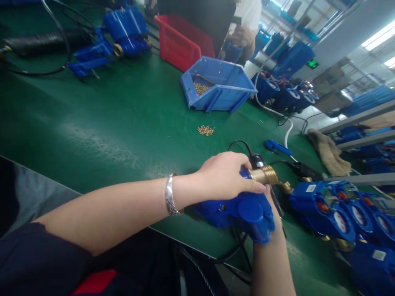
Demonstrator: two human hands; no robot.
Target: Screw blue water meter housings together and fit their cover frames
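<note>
My left hand (226,174), with a silver bracelet at the wrist, is closed around the brass pipe end of a blue water meter (251,211). The meter is tilted over the near part of the bench, its threaded brass end (268,174) pointing right. My right hand (273,201) is at the meter's far right side; the meter and my left hand hide its fingers, so its grip cannot be made out. Just beyond the brass end is a black cylindrical tool end (256,160) with a cable. A small pile of brass screws (206,130) lies farther up the bench.
A blue bin (228,96) with small brass screws stands beside a red bin (182,45). Several blue meters (324,209) line the right. Another blue meter (126,31) sits back left. A brown glove (328,152) and cables lie right. A person's hand (243,37) is across the bench.
</note>
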